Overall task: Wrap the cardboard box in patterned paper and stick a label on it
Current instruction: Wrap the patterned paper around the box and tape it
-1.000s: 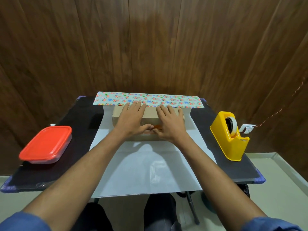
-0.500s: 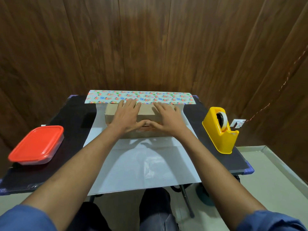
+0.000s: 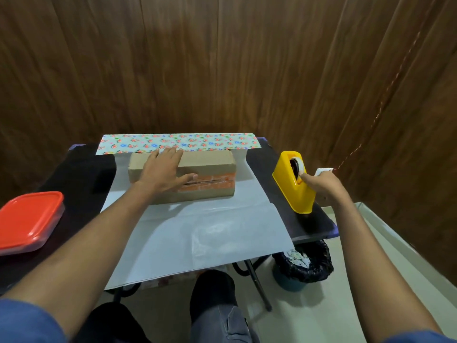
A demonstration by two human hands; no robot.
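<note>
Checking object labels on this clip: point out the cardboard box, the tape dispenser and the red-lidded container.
cardboard box (image 3: 210,159): head view, bare top face right of the left hand.
tape dispenser (image 3: 289,184): head view, yellow side wall.
red-lidded container (image 3: 27,216): head view, middle of the lid.

No words, numbers, brand marks or signs can be read anywhere in the head view. The cardboard box (image 3: 195,169) carries an orange band along its near face with a brick-like print, but no letters can be made out on it. The patterned paper (image 3: 178,142) shows only small flowers, no writing. The yellow tape dispenser (image 3: 294,189) and the red-lidded container (image 3: 29,219) have plain surfaces with no legible label. A small white item (image 3: 321,171) beside the dispenser is too small and blurred to tell whether it bears any text.
</note>
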